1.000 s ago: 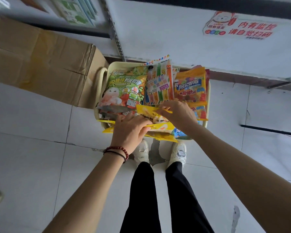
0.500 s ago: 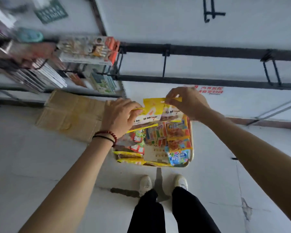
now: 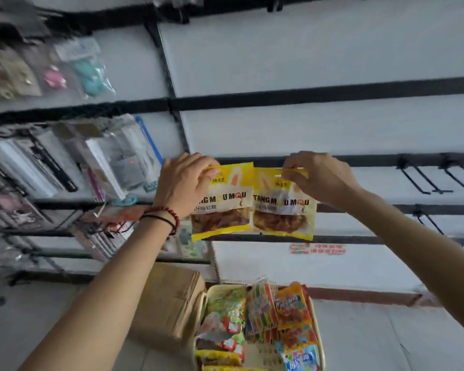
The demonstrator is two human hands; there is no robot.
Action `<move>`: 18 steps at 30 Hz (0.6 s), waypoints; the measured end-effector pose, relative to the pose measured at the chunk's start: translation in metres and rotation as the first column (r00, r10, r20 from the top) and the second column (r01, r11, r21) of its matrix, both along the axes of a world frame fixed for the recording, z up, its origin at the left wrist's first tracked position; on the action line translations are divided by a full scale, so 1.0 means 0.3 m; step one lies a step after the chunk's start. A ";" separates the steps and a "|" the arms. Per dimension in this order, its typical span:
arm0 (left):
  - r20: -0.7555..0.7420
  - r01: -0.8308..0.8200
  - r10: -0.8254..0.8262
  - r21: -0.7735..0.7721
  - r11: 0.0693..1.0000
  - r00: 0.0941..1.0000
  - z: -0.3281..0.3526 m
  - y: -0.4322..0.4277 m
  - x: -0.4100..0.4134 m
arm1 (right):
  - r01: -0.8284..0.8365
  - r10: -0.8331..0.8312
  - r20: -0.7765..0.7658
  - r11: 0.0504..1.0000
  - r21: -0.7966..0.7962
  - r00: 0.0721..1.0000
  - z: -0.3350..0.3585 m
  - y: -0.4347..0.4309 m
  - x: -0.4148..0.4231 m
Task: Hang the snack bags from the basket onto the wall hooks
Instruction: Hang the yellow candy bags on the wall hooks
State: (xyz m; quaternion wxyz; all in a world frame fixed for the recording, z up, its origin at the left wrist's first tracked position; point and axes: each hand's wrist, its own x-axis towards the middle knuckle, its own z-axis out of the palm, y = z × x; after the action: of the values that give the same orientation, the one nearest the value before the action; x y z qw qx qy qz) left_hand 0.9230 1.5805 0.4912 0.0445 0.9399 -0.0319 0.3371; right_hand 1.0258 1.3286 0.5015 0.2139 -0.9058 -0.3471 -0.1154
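Snack bags [image 3: 221, 207], two yellow ones, are up before the wall [image 3: 306, 62], side by side: left hand [image 3: 184, 183] pinches one's top, right hand [image 3: 320, 178] the other's. Neither hangs yet. Bare hooks [image 3: 423, 183] wait at the rail's [image 3: 373, 159] right end; the basket [image 3: 210, 291] on the floor [image 3: 386, 338] holds plenty more.

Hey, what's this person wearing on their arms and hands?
Both forearms are bare: no sleeves or gloves in view. Behind the left hand, the wrist carries a red bead bracelet and a thin black band. The right hand and its wrist wear nothing.
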 end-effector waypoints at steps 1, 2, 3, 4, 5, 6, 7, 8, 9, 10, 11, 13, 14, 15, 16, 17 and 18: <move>0.033 0.005 -0.005 0.019 1.000 0.999 0.060 -0.001 0.009 | 0.007 -0.008 0.027 1.000 0.021 1.000 0.064 -0.008 0.003; 0.065 0.008 -0.010 0.031 0.999 0.998 0.116 -0.003 0.016 | 0.019 -0.022 0.053 0.999 0.045 0.998 0.126 -0.017 0.004; 0.091 0.014 -0.017 0.033 0.999 0.996 0.170 -0.006 0.022 | 0.030 -0.035 0.081 0.997 0.070 0.996 0.186 -0.026 0.004; 0.114 0.022 -0.026 0.032 0.999 0.993 0.223 -0.010 0.027 | 0.032 -0.043 0.116 0.995 0.093 0.992 0.243 -0.036 0.006; 0.135 0.032 -0.037 0.034 0.999 0.990 0.273 -0.014 0.032 | 0.028 -0.046 0.155 0.993 0.116 0.987 0.298 -0.048 0.005; 0.154 0.044 -0.049 0.037 0.998 0.987 0.324 -0.020 0.039 | 0.026 -0.053 0.194 0.990 0.139 0.980 0.350 -0.059 0.006; 0.171 0.060 -0.065 0.037 0.998 0.983 0.375 -0.027 0.046 | 0.028 -0.066 0.231 0.986 0.164 0.971 0.400 -0.071 0.005; 0.187 0.078 -0.083 0.035 0.996 0.979 0.425 -0.036 0.054 | 0.029 -0.081 0.271 0.981 0.191 0.959 0.447 -0.084 0.006; 0.203 0.095 -0.101 0.037 0.995 0.974 0.475 -0.050 0.063 | 0.031 -0.100 0.312 0.976 0.217 0.945 0.491 -0.097 0.009; 0.219 0.105 -0.112 0.044 0.993 0.969 0.523 -0.067 0.072 | 0.035 -0.122 0.351 0.969 0.243 0.928 0.533 -0.111 0.012; 0.238 0.111 -0.121 0.054 0.992 0.964 0.569 -0.087 0.081 | 0.038 -0.144 0.385 0.962 0.270 0.912 0.573 -0.127 0.014; 0.297 0.123 -0.140 0.076 0.989 0.944 0.659 -0.130 0.099 | 0.036 -0.185 0.436 0.944 0.329 0.881 0.648 -0.164 0.019; 0.326 0.133 -0.152 0.081 0.988 0.933 0.701 -0.153 0.106 | 0.033 -0.200 0.453 0.936 0.350 0.869 0.682 -0.185 0.022; 0.349 0.149 -0.166 0.076 0.986 0.922 0.742 -0.173 0.116 | 0.033 -0.213 0.470 0.932 0.362 0.857 0.714 -0.205 0.025; 0.364 0.170 -0.182 0.065 0.983 0.914 0.781 -0.194 0.127 | 0.039 -0.229 0.486 0.928 0.370 0.843 0.745 -0.224 0.026; 0.370 0.186 -0.191 0.049 0.981 0.909 0.819 -0.215 0.138 | 0.051 -0.251 0.501 0.924 0.378 0.829 0.776 -0.244 0.029; 0.371 0.192 -0.190 0.032 0.981 0.909 0.855 -0.234 0.151 | 0.064 -0.272 0.515 0.921 0.385 0.813 0.808 -0.262 0.033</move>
State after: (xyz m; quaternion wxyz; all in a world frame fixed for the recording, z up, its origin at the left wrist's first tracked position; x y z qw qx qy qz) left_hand 0.9684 1.5102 0.7476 0.0727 0.8510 -0.1309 0.5034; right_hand 1.0358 1.2501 0.7440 0.2492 -0.8068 -0.2854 -0.4534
